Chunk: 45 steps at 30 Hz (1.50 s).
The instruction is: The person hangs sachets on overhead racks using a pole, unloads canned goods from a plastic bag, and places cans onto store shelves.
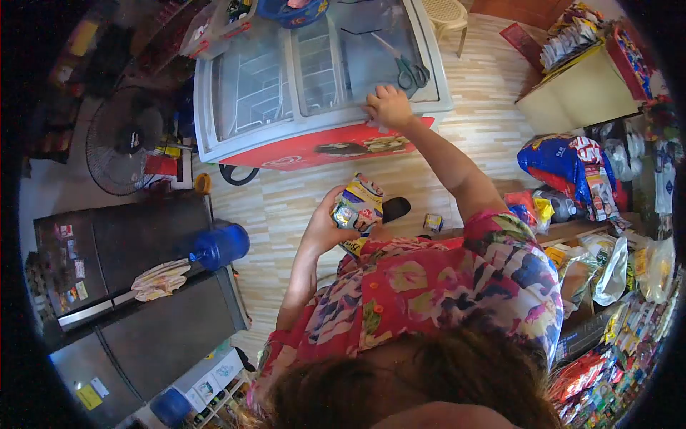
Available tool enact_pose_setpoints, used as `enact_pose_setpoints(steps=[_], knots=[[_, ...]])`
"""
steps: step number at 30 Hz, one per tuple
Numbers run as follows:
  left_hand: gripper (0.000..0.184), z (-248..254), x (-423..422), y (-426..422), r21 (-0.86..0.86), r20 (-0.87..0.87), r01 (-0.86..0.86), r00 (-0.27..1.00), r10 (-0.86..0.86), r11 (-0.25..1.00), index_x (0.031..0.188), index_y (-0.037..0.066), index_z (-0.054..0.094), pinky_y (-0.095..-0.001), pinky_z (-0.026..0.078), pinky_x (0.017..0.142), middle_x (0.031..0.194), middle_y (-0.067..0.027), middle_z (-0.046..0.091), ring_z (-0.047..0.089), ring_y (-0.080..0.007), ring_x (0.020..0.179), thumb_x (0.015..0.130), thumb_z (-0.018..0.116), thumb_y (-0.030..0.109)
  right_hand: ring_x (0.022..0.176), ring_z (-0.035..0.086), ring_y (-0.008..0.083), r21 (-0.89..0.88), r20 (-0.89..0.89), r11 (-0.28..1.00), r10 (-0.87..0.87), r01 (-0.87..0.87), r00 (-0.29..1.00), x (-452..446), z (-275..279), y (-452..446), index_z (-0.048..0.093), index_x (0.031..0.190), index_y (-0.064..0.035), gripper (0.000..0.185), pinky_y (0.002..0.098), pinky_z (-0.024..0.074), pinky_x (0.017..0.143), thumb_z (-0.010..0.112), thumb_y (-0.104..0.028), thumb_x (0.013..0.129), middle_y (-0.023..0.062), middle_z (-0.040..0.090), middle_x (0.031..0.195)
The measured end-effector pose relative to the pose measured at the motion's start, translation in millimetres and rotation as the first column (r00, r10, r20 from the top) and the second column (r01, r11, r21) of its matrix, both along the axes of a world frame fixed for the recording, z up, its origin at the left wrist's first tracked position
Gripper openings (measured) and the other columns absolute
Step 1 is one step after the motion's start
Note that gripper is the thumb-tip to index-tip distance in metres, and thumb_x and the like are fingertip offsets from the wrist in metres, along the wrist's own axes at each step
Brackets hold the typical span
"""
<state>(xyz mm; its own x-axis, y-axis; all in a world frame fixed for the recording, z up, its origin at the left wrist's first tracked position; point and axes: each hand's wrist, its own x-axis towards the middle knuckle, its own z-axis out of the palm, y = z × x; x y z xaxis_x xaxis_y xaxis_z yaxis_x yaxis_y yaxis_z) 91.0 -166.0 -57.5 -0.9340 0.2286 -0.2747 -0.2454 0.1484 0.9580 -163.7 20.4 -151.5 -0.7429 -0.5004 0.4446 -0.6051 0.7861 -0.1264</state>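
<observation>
My left hand is closed around a small can with a silvery round end and yellow, blue and white printed packs, held in front of my body. How many packs there are I cannot tell, as they overlap. Stretched forward, my right hand has its fingers curled over the front edge of the chest freezer. Green-handled scissors lie on the freezer's glass top just beyond that hand. Below, a small yellow and blue can or pack is on the floor near a black slipper.
A blue basin sits on the freezer's far side. To the left are a standing fan, dark fridges and a blue water jug. Shelves of packaged goods and a large blue bag line the right.
</observation>
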Motion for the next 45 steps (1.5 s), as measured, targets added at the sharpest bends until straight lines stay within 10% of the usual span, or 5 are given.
enact_pose_setpoints(steps=[21, 25, 34, 38, 45], knots=[[0.022, -12, -110, 88, -0.055, -0.187, 0.022, 0.982, -0.032, 0.998, 0.095, 0.000, 0.064, -0.0240, 0.044, 0.064, 0.079, -0.0046, 0.065, 0.056, -0.0066, 0.071, 0.086, 0.057, 0.018, 0.064, 0.052, 0.0178, -0.783, 0.602, 0.466, 0.402, 0.412, 0.690, 112, 78, 57, 0.056, 0.078, -0.0024, 0.039, 0.0286, 0.0428, 0.061, 0.062, -0.040, 0.079, 0.0098, 0.055, 0.068], [0.023, 5, -118, 112, -0.227, -0.320, 0.158, 0.920, -0.227, 0.961, 0.098, -0.001, 0.063, -0.0257, 0.045, 0.068, 0.084, -0.0051, 0.065, 0.057, -0.0082, 0.078, 0.085, 0.056, 0.017, 0.074, 0.050, 0.0101, -0.661, 0.307, 0.740, 0.118, 0.123, 0.944, 139, 77, 87, 0.056, 0.095, -0.0021, 0.040, 0.0241, 0.0435, 0.072, 0.077, -0.024, 0.069, -0.0007, 0.053, 0.078], [0.023, 9, -125, 179, -0.083, -0.148, 0.692, 0.703, -0.695, 0.717, 0.106, 0.003, 0.061, -0.0216, 0.045, 0.068, 0.086, -0.0003, 0.063, 0.056, -0.0064, 0.077, 0.086, 0.056, 0.013, 0.092, 0.061, 0.0200, -0.908, 0.396, 0.067, 0.463, 0.414, 0.793, 188, 89, 158, 0.063, 0.089, 0.0015, 0.015, 0.0302, 0.0486, 0.080, 0.065, -0.009, 0.078, 0.0147, 0.063, 0.103], [0.037, 40, -106, 190, -0.247, -0.157, 0.693, 0.661, -0.734, 0.677, 0.111, 0.003, 0.056, -0.0246, 0.046, 0.056, 0.091, -0.0044, 0.063, 0.059, -0.0094, 0.076, 0.081, 0.064, 0.024, 0.104, 0.056, 0.0376, -0.806, 0.230, -0.426, 0.415, 0.412, 0.880, 216, 59, 231, 0.038, 0.130, -0.0092, 0.064, 0.0500, 0.0486, 0.084, 0.070, -0.019, 0.075, 0.0207, 0.051, 0.123], [0.035, -32, -101, 212, -0.265, -0.133, 0.552, 0.791, -0.597, 0.791, 0.104, 0.002, 0.061, -0.0250, 0.045, 0.058, 0.084, -0.0108, 0.062, 0.058, -0.0112, 0.072, 0.078, 0.067, 0.025, 0.057, 0.051, 0.0128, -0.680, 0.629, -0.410, 0.100, 0.608, 0.771, 301, -29, 258, 0.057, 0.102, -0.0023, 0.026, 0.0257, 0.0420, 0.048, 0.063, -0.010, 0.078, 0.0041, 0.056, 0.074]])
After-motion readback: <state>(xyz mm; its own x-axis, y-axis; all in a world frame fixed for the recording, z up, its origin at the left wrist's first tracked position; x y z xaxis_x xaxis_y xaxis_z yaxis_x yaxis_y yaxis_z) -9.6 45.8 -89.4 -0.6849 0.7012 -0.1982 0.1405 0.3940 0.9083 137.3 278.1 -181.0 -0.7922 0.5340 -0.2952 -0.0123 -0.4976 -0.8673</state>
